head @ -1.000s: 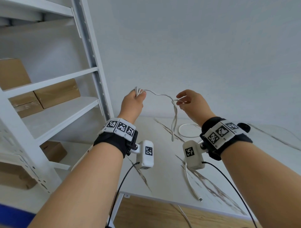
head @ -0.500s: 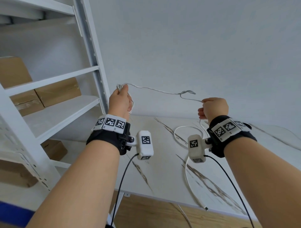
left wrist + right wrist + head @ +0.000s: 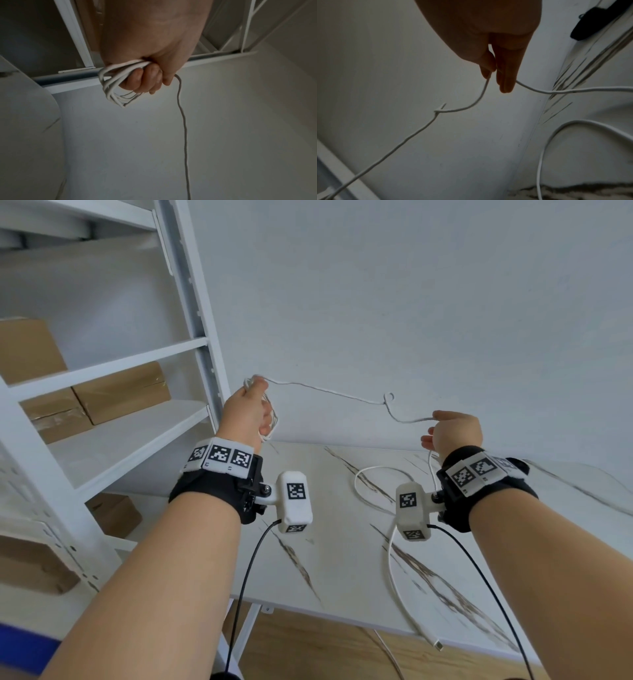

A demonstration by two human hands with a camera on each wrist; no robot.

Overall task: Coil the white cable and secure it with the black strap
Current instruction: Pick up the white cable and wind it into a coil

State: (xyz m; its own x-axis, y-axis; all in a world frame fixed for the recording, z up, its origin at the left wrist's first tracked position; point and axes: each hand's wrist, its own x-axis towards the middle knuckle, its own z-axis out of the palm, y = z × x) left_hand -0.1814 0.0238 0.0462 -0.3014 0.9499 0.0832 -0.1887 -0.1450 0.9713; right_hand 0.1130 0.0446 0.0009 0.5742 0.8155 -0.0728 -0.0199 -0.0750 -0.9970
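Note:
My left hand is raised by the shelf post and grips a bundle of several white cable loops. From that fist the white cable runs right through the air, with a small kink midway, to my right hand. The right hand pinches the cable between thumb and fingers. Below it the rest of the cable drops to the table, curves there and ends in a plug at the front edge. A black strap lies on the table at the back right in the right wrist view.
The marble-patterned white table stands against a plain wall. A white metal shelf unit rises close on the left, with cardboard boxes on its shelves. Black sensor wires hang from both wrists.
Both hands have drawn apart, the left going left and the right going right. The cable between them, slack and drooping a second ago, now stretches nearly straight with one small kink.

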